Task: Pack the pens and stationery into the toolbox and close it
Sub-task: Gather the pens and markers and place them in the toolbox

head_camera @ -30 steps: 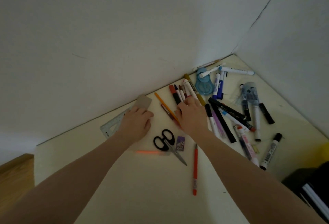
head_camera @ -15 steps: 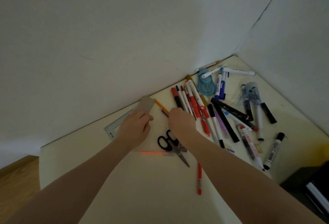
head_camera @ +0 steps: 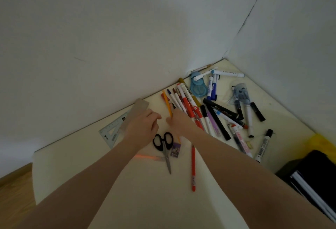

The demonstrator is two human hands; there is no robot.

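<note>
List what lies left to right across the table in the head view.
Set square → left hand → scissors → right hand → lone red pen → blue tape dispenser → black-capped marker → black box.

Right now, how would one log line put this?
left hand: on ruler | right hand: gathering pens by orange pencil | scissors: untouched | toolbox: unpacked

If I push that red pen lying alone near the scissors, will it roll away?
Probably a little. The red pen looks round and slim, lying free on the flat table, so a sideways push could roll it. It looks stiff and light, likely sliding easily if pushed lengthwise.
</note>
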